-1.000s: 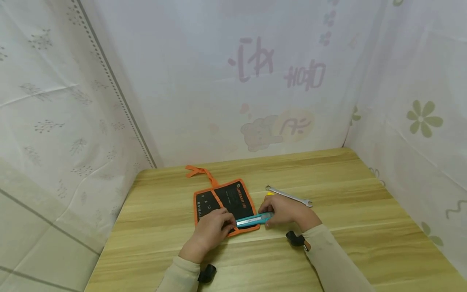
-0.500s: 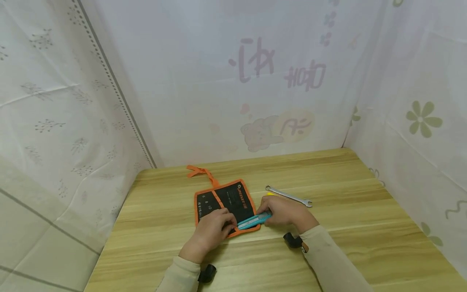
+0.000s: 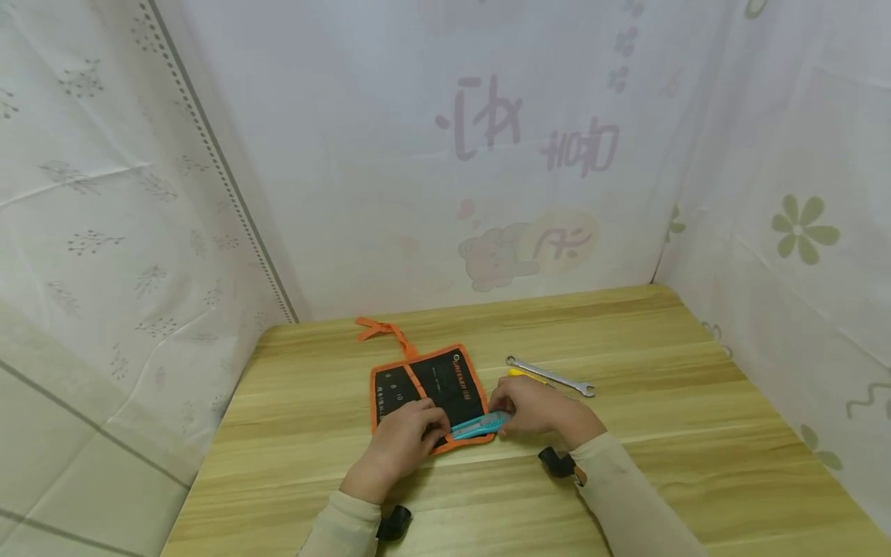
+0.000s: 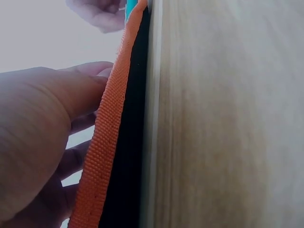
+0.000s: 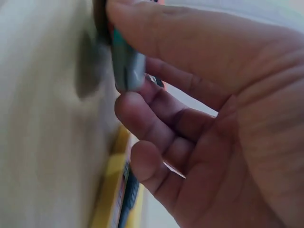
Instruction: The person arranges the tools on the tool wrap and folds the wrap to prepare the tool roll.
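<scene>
A black tool pouch (image 3: 445, 379) with orange trim lies spread on the wooden table. My left hand (image 3: 404, 435) pinches its orange-edged pocket near the front. In the left wrist view, the thumb presses against the orange trim (image 4: 107, 128). A teal utility knife (image 3: 480, 425) lies slantwise over the pouch's front right part, its left end at the left fingertips. My right hand (image 3: 543, 406) grips the knife's right end at the pouch's right edge. The right wrist view shows the knife's grey end (image 5: 127, 71) between thumb and fingers, with the lower fingers curled loosely below.
A silver combination wrench (image 3: 550, 375) lies behind the right hand. Beside it is a yellow-and-black object (image 5: 114, 175), partly hidden by that hand in the head view. An orange tie strap (image 3: 383, 329) trails from the pouch toward the back. Printed curtains (image 3: 390, 193) surround the table.
The utility knife has slid left and its front end now lies lower along the pouch pocket. My right hand has shifted slightly left with it, baring more of the yellow object. The left hand stays put.
</scene>
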`<state>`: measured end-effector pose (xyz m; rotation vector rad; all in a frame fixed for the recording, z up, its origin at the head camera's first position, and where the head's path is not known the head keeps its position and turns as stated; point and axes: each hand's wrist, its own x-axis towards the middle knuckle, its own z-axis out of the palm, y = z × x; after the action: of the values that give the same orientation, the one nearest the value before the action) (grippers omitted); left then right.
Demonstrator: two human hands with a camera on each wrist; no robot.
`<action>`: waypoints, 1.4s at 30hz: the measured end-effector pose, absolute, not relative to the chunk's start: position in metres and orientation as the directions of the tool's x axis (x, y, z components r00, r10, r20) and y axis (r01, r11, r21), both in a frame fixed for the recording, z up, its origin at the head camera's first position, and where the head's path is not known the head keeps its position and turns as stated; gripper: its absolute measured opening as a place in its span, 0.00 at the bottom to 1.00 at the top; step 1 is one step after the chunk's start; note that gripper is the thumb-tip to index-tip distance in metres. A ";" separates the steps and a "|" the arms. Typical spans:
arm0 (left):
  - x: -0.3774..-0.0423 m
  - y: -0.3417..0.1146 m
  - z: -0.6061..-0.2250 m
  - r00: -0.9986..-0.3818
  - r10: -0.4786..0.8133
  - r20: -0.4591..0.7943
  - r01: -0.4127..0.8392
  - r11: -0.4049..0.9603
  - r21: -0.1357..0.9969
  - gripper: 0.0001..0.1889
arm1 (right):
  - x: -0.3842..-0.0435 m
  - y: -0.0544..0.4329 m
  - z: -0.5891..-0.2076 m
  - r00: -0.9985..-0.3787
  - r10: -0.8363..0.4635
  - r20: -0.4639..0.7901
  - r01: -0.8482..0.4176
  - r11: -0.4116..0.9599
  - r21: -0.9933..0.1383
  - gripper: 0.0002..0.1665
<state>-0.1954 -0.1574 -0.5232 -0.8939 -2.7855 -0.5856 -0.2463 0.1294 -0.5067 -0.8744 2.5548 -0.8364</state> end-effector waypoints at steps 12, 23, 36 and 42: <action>-0.196 -0.157 -0.524 -0.814 0.523 0.254 0.581 0.744 0.329 0.07 | -0.249 0.132 -0.507 -0.744 -0.661 -0.098 -0.440 0.595 -0.673 0.13; -0.195 -0.155 -0.525 -0.788 0.548 0.280 0.615 0.722 0.319 0.06 | -0.246 0.110 -0.518 -0.725 -0.686 -0.054 -0.488 0.568 -0.662 0.13; -0.195 -0.153 -0.526 -0.765 0.573 0.293 0.643 0.703 0.304 0.06 | -0.237 0.090 -0.517 -0.711 -0.703 -0.031 -0.521 0.555 -0.649 0.13; -0.194 -0.152 -0.525 -0.776 0.569 0.272 0.631 0.710 0.313 0.06 | -0.237 0.088 -0.517 -0.717 -0.696 -0.035 -0.511 0.559 -0.653 0.13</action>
<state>-0.1941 -0.1524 -0.5250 -0.9754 -2.7588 -0.5920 -0.2369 0.0877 -0.5165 -0.9976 2.5074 -0.9114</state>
